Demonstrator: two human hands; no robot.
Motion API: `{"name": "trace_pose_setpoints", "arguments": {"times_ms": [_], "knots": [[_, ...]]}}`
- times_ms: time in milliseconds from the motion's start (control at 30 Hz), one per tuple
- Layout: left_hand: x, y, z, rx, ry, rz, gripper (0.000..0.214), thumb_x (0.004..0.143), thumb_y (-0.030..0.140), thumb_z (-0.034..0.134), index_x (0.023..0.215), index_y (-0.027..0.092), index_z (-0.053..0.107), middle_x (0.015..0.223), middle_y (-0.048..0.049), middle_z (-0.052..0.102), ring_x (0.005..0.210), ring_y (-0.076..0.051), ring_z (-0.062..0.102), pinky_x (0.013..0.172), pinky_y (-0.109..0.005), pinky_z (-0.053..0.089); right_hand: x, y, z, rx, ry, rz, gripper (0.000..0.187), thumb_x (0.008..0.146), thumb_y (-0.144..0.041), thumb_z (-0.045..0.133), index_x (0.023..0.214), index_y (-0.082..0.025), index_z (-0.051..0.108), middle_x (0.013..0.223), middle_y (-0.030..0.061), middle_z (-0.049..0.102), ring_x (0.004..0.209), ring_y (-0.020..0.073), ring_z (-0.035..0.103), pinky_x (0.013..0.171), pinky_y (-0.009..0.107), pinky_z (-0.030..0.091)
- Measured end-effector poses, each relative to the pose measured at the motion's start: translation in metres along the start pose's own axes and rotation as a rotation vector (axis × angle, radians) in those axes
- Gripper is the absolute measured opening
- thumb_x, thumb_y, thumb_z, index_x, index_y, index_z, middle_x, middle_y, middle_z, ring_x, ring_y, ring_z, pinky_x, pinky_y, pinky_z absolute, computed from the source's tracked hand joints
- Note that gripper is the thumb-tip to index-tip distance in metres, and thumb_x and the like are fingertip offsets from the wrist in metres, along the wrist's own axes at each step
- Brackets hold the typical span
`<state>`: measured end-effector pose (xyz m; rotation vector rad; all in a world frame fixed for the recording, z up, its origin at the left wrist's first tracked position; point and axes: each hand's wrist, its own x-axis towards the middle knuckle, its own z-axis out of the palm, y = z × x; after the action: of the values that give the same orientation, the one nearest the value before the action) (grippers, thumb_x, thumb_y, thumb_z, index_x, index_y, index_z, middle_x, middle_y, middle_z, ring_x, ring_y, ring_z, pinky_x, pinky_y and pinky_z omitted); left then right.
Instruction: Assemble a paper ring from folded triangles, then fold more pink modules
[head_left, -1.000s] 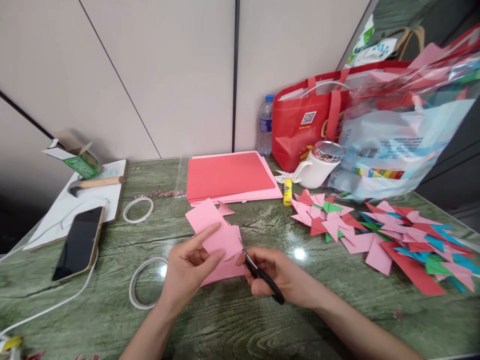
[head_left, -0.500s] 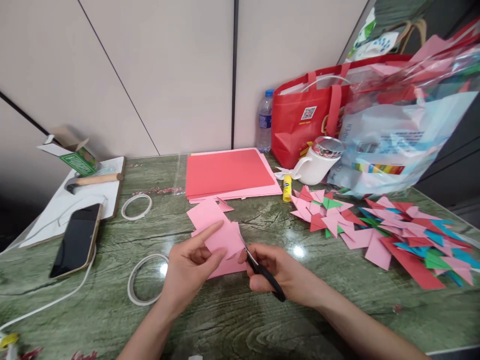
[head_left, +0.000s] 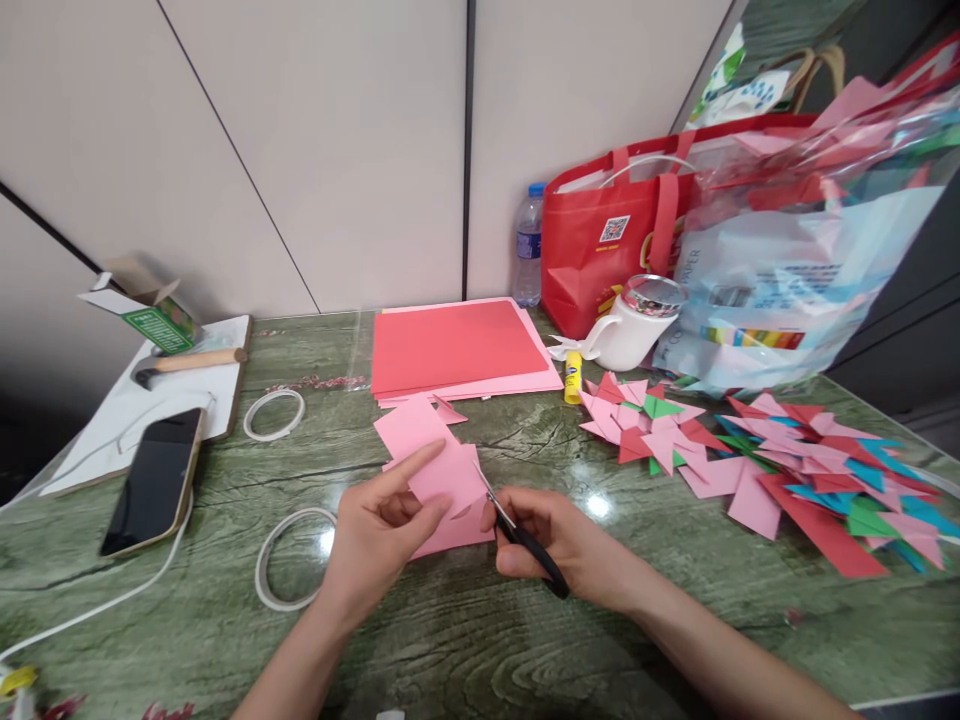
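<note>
My left hand (head_left: 386, 520) pinches a piece of pink paper (head_left: 457, 480) between thumb and fingers, above the green wood-patterned table. Black-handled scissors (head_left: 529, 545) are in my right hand (head_left: 551, 535), their blades at the right edge of that paper. More pink paper (head_left: 457, 535) lies just beneath it, and another pink piece (head_left: 409, 425) shows behind. A stack of red sheets (head_left: 457, 345) over pink ones rests farther back. To the right sits a pile of folded pink, red, green and blue paper pieces (head_left: 652, 425).
Two tape rolls (head_left: 274, 415) lie at left, near a phone (head_left: 154, 480) with a white cable. A hammer (head_left: 187, 362) and a small green box (head_left: 157, 320) rest on a white board. Behind, a yellow glue stick (head_left: 573, 378), white mug (head_left: 634, 335), water bottle (head_left: 529, 250), red bag (head_left: 592, 260) and plastic bag (head_left: 780, 280) stand.
Almost nothing differs. The view has shifted very slightly; both hands, the pink paper and the scissors keep nearly the same positions.
</note>
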<state>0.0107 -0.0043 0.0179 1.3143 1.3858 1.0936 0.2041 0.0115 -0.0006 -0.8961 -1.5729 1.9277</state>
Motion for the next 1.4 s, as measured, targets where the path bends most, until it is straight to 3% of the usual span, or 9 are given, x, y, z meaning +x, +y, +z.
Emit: {"name": "trace_pose_setpoints", "arguments": {"times_ms": [733,1067,1400], "knots": [[-0.0027,0.0020,0.0009,-0.044,0.017,-0.038,0.053,0.068,0.025,0.066,0.119,0.015,0.057,0.049,0.0079,0.026,0.045,-0.006,0.019,0.041,-0.021,0.014,-0.0010,-0.0033,0.0070,-0.004,0.087,0.087,0.037,0.060,-0.044,0.073,0.069,-0.016,0.052,0.054,-0.0060,0.044,0.045,0.0064,0.040,0.045,0.020,0.028],[-0.0013,0.0015,0.0034,-0.025,-0.062,-0.075,0.055,0.069,0.025,0.065,0.121,0.015,0.055,0.047,0.0084,0.025,0.044,-0.004,0.019,0.040,-0.020,0.013,0.0007,-0.0035,0.0027,0.013,0.065,0.040,0.041,0.057,-0.044,0.076,0.076,-0.015,0.054,0.061,-0.0050,0.044,0.056,0.0074,0.036,0.052,0.021,0.028],[-0.0011,0.0027,0.0037,-0.032,-0.064,-0.076,0.057,0.067,0.027,0.066,0.121,0.013,0.055,0.047,0.0084,0.026,0.043,-0.004,0.020,0.040,-0.019,0.014,0.0024,-0.0033,0.0095,-0.046,0.121,0.032,0.040,0.059,-0.048,0.073,0.072,-0.016,0.051,0.056,-0.0061,0.043,0.050,0.0069,0.037,0.048,0.021,0.027]]}}
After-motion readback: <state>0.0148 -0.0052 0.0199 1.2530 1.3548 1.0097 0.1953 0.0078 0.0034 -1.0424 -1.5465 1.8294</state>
